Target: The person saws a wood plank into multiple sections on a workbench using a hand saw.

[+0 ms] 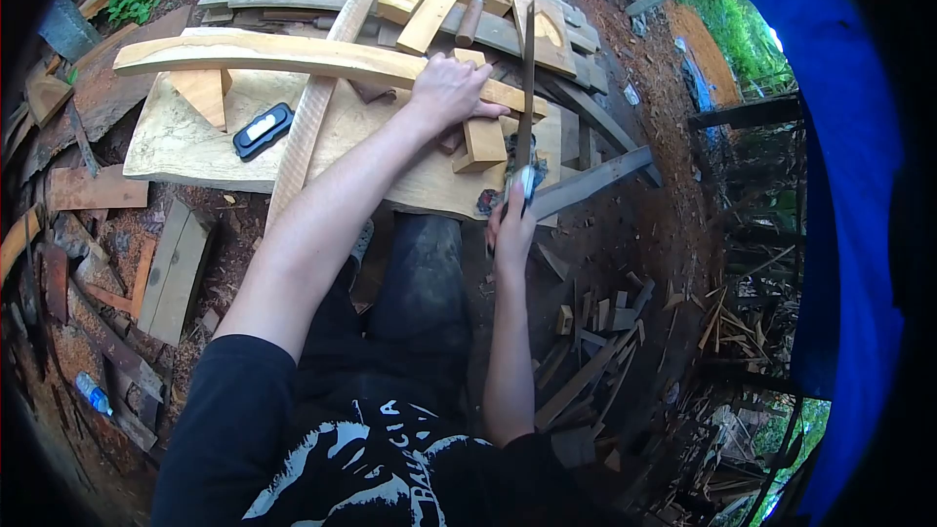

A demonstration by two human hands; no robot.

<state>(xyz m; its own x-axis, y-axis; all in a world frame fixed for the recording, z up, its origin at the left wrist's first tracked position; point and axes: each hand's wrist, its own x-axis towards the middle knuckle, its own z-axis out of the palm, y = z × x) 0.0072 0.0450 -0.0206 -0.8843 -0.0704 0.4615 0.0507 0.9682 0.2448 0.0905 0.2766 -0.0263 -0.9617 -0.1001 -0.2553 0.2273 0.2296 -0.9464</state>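
My left hand (pixel 451 93) grips and presses down on a long, slightly curved wooden beam (pixel 268 55) near its right end, with the thumb stretched to the right. Under and beside that hand, a wooden block (pixel 480 146) sits at the edge of the plank bench (pixel 390 171). My right hand (pixel 513 234) is closed around the handle of a handsaw (pixel 528 68). The saw's blade points away from me and crosses the beam's right end, just right of my left hand. A thin wooden strip (pixel 317 107) lies crosswise under the beam.
On the bench are a black case (pixel 264 131) and a triangular wood block (pixel 203 96). A chisel (pixel 471 15) lies on boards at the back. Timber offcuts (pixel 605 322) litter the ground at right, planks (pixel 176 268) at left. A blue tarp (pixel 839 137) hangs far right.
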